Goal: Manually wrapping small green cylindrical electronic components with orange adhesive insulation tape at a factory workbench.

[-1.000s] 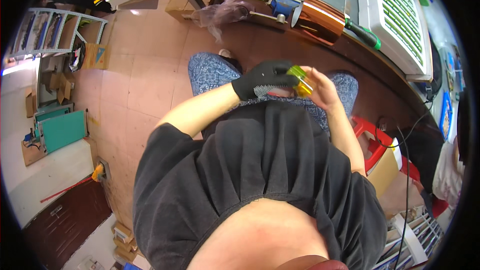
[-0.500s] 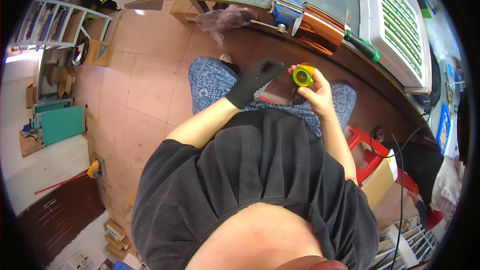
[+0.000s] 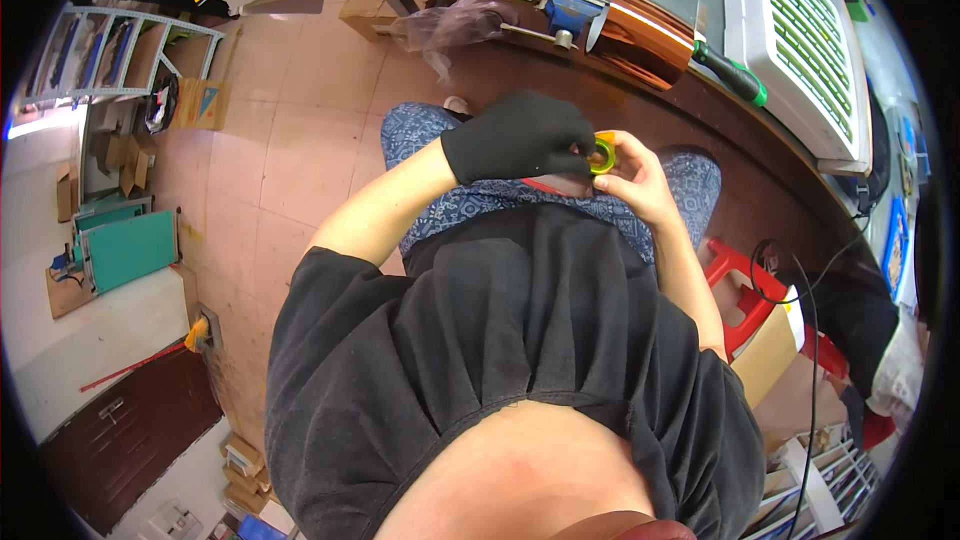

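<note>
Right fingers (image 3: 623, 144) grip green ring (image 3: 610, 157); gloved left fingers (image 3: 572, 130) overlap it, hold unclear; vise (image 3: 577, 6), coppery cylinder (image 3: 643, 38) ahead.

The left forearm (image 3: 380, 205) slants from the near left toward the far right, its wrist (image 3: 450, 162) running almost straight into the black-gloved left hand (image 3: 520, 140), back turned upward, fingers curled to the right with their tips partly hidden. The right forearm (image 3: 693, 275) reaches far and slightly left, ending in the bare right hand (image 3: 640, 178), whose thumb (image 3: 607, 181) and fingers bend toward each other in a grip. The two hands are close together, beyond the torso (image 3: 520, 330), in the far half.
</note>
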Tool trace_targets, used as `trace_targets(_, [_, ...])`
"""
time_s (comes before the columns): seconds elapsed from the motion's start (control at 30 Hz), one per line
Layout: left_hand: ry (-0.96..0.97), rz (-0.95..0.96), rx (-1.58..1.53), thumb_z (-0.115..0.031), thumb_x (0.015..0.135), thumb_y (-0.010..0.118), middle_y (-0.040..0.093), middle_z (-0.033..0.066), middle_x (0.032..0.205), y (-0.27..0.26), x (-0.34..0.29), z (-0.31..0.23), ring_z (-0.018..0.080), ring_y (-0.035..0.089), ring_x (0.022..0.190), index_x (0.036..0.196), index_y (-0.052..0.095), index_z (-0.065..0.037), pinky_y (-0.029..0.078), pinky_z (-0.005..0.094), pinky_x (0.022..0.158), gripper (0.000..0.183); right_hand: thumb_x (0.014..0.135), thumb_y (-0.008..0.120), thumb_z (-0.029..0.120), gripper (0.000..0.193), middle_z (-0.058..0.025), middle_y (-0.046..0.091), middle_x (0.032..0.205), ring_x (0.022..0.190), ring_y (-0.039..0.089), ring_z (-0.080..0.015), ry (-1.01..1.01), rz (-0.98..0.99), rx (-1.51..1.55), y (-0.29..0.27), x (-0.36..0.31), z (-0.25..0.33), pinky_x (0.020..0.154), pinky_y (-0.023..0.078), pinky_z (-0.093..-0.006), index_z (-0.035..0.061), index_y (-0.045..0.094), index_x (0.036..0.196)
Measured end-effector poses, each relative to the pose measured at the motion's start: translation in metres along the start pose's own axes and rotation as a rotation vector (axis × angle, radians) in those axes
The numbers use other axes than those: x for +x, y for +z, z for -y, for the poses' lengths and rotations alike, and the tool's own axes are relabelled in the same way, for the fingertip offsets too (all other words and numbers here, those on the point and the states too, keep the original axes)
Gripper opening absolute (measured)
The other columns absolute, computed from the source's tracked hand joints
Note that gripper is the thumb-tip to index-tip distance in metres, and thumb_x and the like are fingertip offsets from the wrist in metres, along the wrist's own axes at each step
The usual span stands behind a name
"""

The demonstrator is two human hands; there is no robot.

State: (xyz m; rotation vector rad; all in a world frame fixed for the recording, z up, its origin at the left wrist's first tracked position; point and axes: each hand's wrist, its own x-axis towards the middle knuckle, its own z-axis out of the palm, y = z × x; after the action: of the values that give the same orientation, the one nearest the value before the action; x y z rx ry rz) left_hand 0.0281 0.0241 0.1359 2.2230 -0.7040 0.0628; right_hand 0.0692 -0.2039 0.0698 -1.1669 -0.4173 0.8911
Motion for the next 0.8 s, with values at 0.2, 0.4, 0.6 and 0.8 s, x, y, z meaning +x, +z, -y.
trace_targets(0.2, [-0.019,-0.079,-0.077,-0.020,0.071,0.072,0.060,0.0099,0.074,0.012,-0.005,0.006,0.0276,0.059,0.067,0.085,0.067,-0.006,0.046,0.0350,0.060,0.021,0.076,0.065,-0.008,0.047,-0.0082,0.056,0.114,0.106,0.055,-0.0154,-0.021,-0.038,-0.009,-0.001,0.002,-0.006,0.093,0.044,-0.0299,0.0023,0.047,0.119])
trace_targets(0.4, [-0.099,-0.178,-0.098,-0.022,0.071,0.071,0.060,0.0104,0.076,0.027,-0.005,0.002,0.0272,0.059,0.071,0.085,0.067,-0.007,0.046,0.0355,0.062,0.021,0.075,0.067,-0.007,0.045,-0.0084,0.059,0.109,0.102,0.057,-0.0145,-0.062,-0.118,-0.049,0.002,0.007,-0.012,0.091,0.045,-0.0280,0.0019,0.048,0.116])
trace_targets(0.6, [-0.090,-0.250,-0.131,-0.016,0.073,0.069,0.060,0.0104,0.077,0.037,-0.009,0.007,0.0253,0.059,0.071,0.086,0.066,-0.002,0.046,0.0338,0.063,0.020,0.073,0.070,-0.005,0.045,-0.0086,0.060,0.107,0.101,0.058,-0.0140,-0.079,-0.178,-0.123,0.012,0.007,-0.010,0.090,0.046,-0.0275,0.0009,0.048,0.112])
trace_targets(0.8, [-0.180,-0.320,-0.276,-0.013,0.075,0.067,0.060,0.0088,0.077,0.041,-0.009,0.002,0.0216,0.059,0.070,0.087,0.066,-0.002,0.046,0.0317,0.063,0.017,0.073,0.071,-0.005,0.045,-0.0091,0.058,0.106,0.100,0.057,-0.0145,-0.189,-0.260,-0.142,0.017,0.009,-0.014,0.089,0.047,-0.0276,0.0010,0.044,0.109])
